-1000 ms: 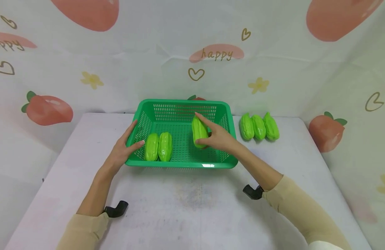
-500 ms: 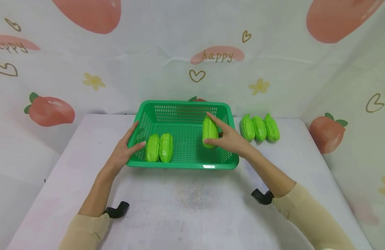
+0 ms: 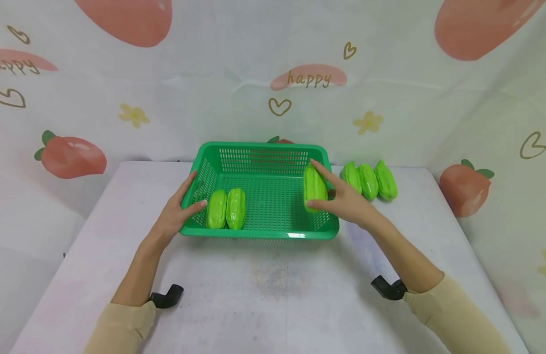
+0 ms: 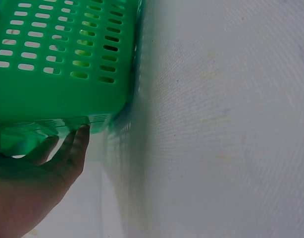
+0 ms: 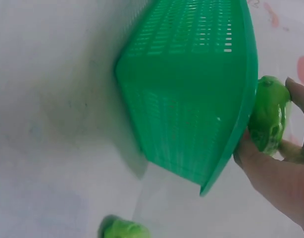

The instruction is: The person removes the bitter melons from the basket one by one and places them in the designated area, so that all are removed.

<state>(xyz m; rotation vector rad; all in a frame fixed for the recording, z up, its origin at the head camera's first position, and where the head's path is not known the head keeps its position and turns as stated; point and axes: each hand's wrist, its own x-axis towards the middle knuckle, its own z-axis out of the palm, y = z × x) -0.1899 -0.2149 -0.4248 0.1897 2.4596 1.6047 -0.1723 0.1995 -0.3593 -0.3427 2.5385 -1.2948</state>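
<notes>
In the head view, my right hand point(image 3: 349, 204) holds a glossy green ridged star fruit point(image 3: 314, 188) above the right end of a green plastic basket point(image 3: 259, 234). Thumb and fingers grip this fruit from either end; in the right wrist view the held star fruit point(image 5: 268, 116) shows just past the basket's rim. My left hand point(image 3: 172, 216) grips the basket's left side, thumb over the rim and fingers point(image 4: 78, 141) against the outer wall. Inside the basket, two more star fruits, one point(image 3: 216, 210) beside the other point(image 3: 235, 209), lie at the front left.
Three star fruits point(image 3: 369, 182) lie in a row on the white table point(image 3: 273, 295), right of the basket. A printed cloth backdrop point(image 3: 237, 88) rises behind the table's back edge. Black wrist mounts point(image 3: 167, 296) stick out below both hands.
My right hand has carried the star fruit rightward, from right of the basket's middle to its right end. The left hand keeps its place on the basket.
</notes>
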